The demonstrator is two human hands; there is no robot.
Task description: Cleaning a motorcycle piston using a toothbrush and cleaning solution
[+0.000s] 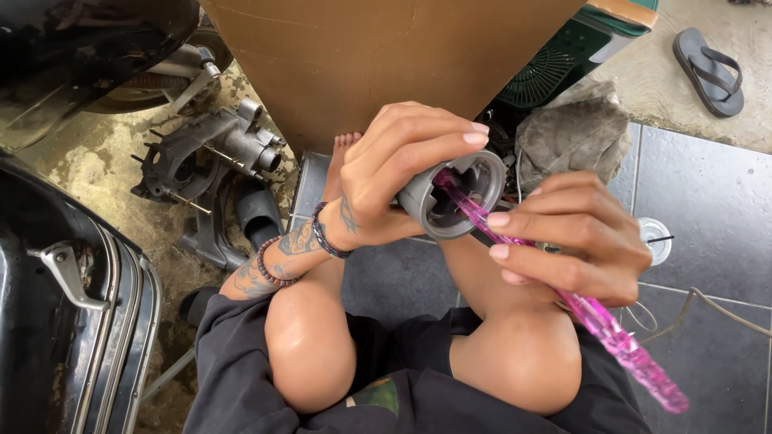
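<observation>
My left hand (pixel 394 173) grips a grey metal cylinder part (pixel 454 201) with its open end turned toward me, held above my knees. My right hand (pixel 575 245) holds a translucent pink brush handle (pixel 623 345). The pink tool's front end (pixel 458 197) reaches inside the cylinder's opening. The handle's tail sticks out past my right knee toward the lower right. The bristles, if any, are hidden inside the part.
A grey engine casing (pixel 205 153) lies on the stained concrete at the left, beside black vehicle bodywork (pixel 56 321). A brown cardboard box (pixel 386 56) stands ahead, with a grey rag (pixel 571 137), a green fan housing (pixel 563 68), a sandal (pixel 708 68) and a small clear lid (pixel 655 237) on dark tiles.
</observation>
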